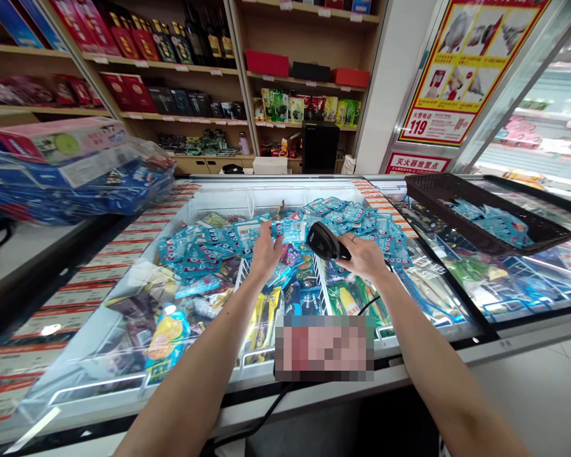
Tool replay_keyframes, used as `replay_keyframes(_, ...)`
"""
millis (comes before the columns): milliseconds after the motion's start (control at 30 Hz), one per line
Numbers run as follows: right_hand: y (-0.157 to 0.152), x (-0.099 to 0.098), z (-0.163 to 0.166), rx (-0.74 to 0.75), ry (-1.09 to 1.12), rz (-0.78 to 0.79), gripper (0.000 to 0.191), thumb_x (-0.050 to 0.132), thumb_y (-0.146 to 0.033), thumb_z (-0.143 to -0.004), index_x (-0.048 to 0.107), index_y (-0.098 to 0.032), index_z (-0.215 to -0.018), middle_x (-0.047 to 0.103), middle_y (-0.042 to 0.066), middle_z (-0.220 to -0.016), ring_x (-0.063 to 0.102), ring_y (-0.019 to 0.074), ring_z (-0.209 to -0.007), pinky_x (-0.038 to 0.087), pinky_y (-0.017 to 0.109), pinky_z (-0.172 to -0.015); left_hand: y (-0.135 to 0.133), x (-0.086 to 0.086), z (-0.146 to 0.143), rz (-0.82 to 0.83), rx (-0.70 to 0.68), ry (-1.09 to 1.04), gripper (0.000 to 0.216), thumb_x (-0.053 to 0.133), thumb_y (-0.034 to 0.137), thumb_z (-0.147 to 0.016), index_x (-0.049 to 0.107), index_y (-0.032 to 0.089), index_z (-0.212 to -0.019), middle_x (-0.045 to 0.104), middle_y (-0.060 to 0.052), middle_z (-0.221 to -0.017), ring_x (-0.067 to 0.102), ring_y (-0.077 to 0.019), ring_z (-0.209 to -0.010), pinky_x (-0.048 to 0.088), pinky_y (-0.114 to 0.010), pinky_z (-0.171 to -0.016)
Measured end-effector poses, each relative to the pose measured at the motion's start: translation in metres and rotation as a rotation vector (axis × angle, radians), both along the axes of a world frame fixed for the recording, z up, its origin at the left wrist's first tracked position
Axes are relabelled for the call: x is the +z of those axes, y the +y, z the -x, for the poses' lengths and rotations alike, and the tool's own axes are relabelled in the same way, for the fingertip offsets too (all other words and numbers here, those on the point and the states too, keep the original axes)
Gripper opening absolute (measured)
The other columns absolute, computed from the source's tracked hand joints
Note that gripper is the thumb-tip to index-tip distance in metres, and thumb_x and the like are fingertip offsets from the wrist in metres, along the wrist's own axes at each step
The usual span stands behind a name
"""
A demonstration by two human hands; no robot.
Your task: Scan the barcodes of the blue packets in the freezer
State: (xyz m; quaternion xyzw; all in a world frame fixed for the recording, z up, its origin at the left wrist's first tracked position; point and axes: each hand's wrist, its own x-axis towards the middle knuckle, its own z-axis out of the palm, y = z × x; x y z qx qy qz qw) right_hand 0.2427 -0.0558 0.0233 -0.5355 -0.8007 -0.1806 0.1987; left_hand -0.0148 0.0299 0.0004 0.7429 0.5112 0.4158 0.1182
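Over an open chest freezer (219, 193) my left hand (265, 252) pinches a light-blue ice-cream packet (292, 230) and holds it up. My right hand (365, 256) grips a black barcode scanner (324, 241), its head turned toward that packet, about a hand's width to the packet's right. A black cable (368, 304) trails from the scanner down toward me. Below both hands lie heaps of the same blue packets (195, 251) and other wrapped frozen items in wire-divided bins.
A black plastic basket (480, 212) with several blue packets rests on the glass lid of the freezer to the right. Stacked blue and pink boxes (71, 165) sit on a counter at left. Shelves of boxed goods (181, 70) line the back wall.
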Motion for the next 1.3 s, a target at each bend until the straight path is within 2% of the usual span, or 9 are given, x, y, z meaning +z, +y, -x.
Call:
replay_keyframes(300, -0.0003, 0.0009, 0.0017, 0.048, -0.011, -0.002, 0.036, 0.053, -0.041, -0.082, 0.054, -0.019, -0.110, 0.063, 0.005, -0.102, 0.060, 0.0155, -0.076, 0.034, 0.025, -0.057, -0.0028, 0.0018, 0.0002, 0.013, 0.014, 0.039, 0.042, 0.043, 0.035, -0.085, 0.032, 0.017, -0.121, 0.057, -0.010, -0.098, 0.059, -0.0211, -0.079, 0.044, -0.033, -0.069)
replay_keyframes(1100, -0.0005, 0.0016, 0.0025, 0.044, -0.025, -0.006, 0.036, 0.052, -0.041, -0.083, 0.053, -0.020, -0.112, 0.063, 0.005, -0.100, 0.059, 0.0158, -0.076, 0.033, 0.025, -0.058, -0.0026, 0.0015, -0.0009, 0.010, 0.016, 0.046, 0.042, 0.042, 0.035, -0.085, 0.032, 0.017, -0.121, 0.057, -0.009, -0.095, 0.058, -0.0205, -0.077, 0.045, -0.033, -0.068)
replay_keyframes(1200, 0.0001, 0.0015, 0.0012, 0.016, -0.015, -0.003, 0.038, 0.052, -0.041, -0.082, 0.053, -0.019, -0.114, 0.063, 0.006, -0.101, 0.059, 0.0169, -0.078, 0.034, 0.025, -0.058, -0.0030, 0.0024, -0.0008, -0.032, 0.030, 0.010, 0.043, 0.043, 0.034, -0.085, 0.033, 0.017, -0.123, 0.057, -0.009, -0.096, 0.058, -0.0203, -0.080, 0.046, -0.034, -0.072)
replay_keyframes(1300, 0.0002, 0.0021, -0.0014, -0.073, 0.015, -0.025, 0.037, 0.052, -0.041, -0.082, 0.053, -0.020, -0.113, 0.063, 0.006, -0.099, 0.059, 0.0179, -0.079, 0.034, 0.026, -0.059, -0.0051, 0.0057, -0.0001, -0.104, 0.105, -0.052, 0.046, 0.043, 0.030, -0.085, 0.030, 0.017, -0.127, 0.056, -0.010, -0.101, 0.057, -0.0202, -0.086, 0.046, -0.035, -0.077)
